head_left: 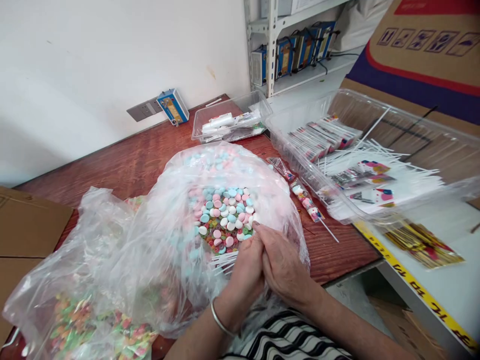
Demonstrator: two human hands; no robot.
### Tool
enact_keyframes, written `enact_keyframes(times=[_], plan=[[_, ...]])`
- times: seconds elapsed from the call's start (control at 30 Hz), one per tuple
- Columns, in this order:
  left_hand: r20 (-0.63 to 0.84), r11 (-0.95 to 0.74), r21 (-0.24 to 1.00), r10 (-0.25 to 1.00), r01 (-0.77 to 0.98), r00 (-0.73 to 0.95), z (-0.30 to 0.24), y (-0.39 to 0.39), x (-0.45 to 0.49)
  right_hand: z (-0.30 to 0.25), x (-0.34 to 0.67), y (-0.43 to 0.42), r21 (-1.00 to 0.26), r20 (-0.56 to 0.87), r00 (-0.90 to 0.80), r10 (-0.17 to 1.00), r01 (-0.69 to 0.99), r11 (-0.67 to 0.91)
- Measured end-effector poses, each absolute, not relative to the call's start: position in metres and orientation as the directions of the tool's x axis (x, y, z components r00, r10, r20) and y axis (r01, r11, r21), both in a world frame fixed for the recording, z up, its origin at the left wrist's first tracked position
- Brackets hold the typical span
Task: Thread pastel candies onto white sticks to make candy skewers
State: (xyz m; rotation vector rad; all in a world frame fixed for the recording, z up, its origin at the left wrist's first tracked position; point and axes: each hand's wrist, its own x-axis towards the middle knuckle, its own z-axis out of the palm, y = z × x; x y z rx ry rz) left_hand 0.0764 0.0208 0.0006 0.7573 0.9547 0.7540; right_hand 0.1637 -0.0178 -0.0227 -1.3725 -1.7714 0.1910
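Note:
My left hand [247, 265], with a silver bangle [219, 317] at its wrist, is closed, its fingers curled. Pressed against it, my right hand [283, 262] is closed too. Whatever lies between them is hidden. Both are at the near right edge of a large clear plastic bag [288, 220]. Through its mouth show round pink, blue and white candies [229, 212], with small coloured ring candies [210, 245] below them. Several white sticks [224, 261] lie in the opening just left of my left hand.
Another clear bag [108, 250] holds gummy-like candies [75, 320] at left. Filled candy skewers [307, 200] lie right of the big bag. A clear tray [375, 215] holds white sticks and printed wrappers; a smaller tray [195, 132] stands behind. Gold ties [425, 245] lie at right.

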Motion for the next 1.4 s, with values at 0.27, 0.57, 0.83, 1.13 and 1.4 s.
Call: enact_keyframes(times=[0.27, 0.57, 0.83, 1.13, 1.4], plan=[[-0.345, 0.414, 0.873, 0.898, -0.257, 0.274, -0.007, 0.055, 0.008, -0.022, 0.194, -0.026, -0.803, 0.221, 0.240, 0.945, 0.595, 0.037], [-0.392, 0.396, 0.916, 0.918, -0.069, 0.062, -0.020, 0.043, -0.046, -0.028, 0.154, -0.006, -0.270, 0.283, -0.355, 0.891, 0.862, 0.429], [-0.318, 0.270, 0.920, 0.938, -0.283, -0.138, -0.017, 0.040, -0.058, -0.043, 0.146, 0.001, -0.332, 0.311, -0.393, 0.865, 0.808, 0.486], [-0.350, 0.305, 0.911, 0.928, -0.278, -0.130, -0.021, 0.043, -0.050, -0.048, 0.147, 0.005, -0.354, 0.278, -0.407, 0.870, 0.798, 0.487], [-0.355, 0.360, 0.917, 0.933, -0.172, 0.063, -0.009, 0.039, -0.047, -0.024, 0.159, 0.003, -0.644, 0.428, -0.182, 0.885, 0.626, 0.440]])
